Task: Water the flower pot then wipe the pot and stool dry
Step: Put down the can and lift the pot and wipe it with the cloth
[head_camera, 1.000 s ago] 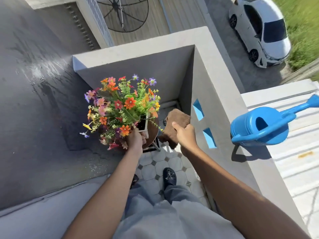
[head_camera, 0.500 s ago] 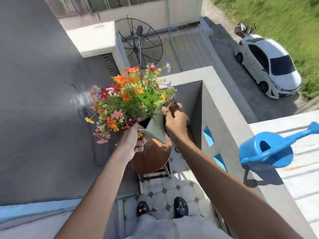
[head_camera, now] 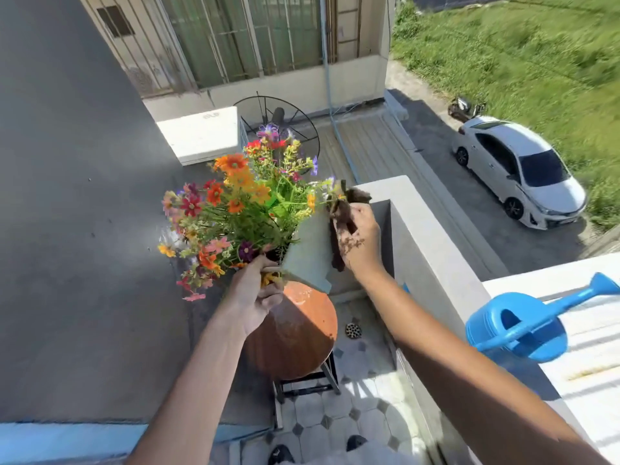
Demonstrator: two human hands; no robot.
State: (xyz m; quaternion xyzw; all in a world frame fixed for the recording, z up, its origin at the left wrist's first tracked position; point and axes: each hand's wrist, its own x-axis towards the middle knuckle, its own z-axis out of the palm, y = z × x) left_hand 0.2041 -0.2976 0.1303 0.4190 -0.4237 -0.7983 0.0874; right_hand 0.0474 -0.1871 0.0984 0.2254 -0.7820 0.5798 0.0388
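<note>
A white square flower pot (head_camera: 308,256) full of orange, red and purple flowers (head_camera: 241,203) is lifted and tilted above the stool. My left hand (head_camera: 255,293) grips the pot at its rim on the near left. Pressed against the pot's right side is a brown cloth (head_camera: 342,226), held by my right hand (head_camera: 360,239). Below them stands the stool (head_camera: 295,337), a round reddish-brown seat on dark legs, with nothing on it. A blue watering can (head_camera: 523,327) sits on the ledge at the right.
A grey wall (head_camera: 84,229) runs along the left. The balcony parapet (head_camera: 432,250) closes the right and far side. The floor has white tiles (head_camera: 339,417) and a drain (head_camera: 353,329). My shoes (head_camera: 281,454) are at the bottom. Below, a white car (head_camera: 520,172) is parked.
The pot has been lifted off the stool and tilted. My right hand moved the cloth from beside the stool up onto the pot's side. The view has swung upward.
</note>
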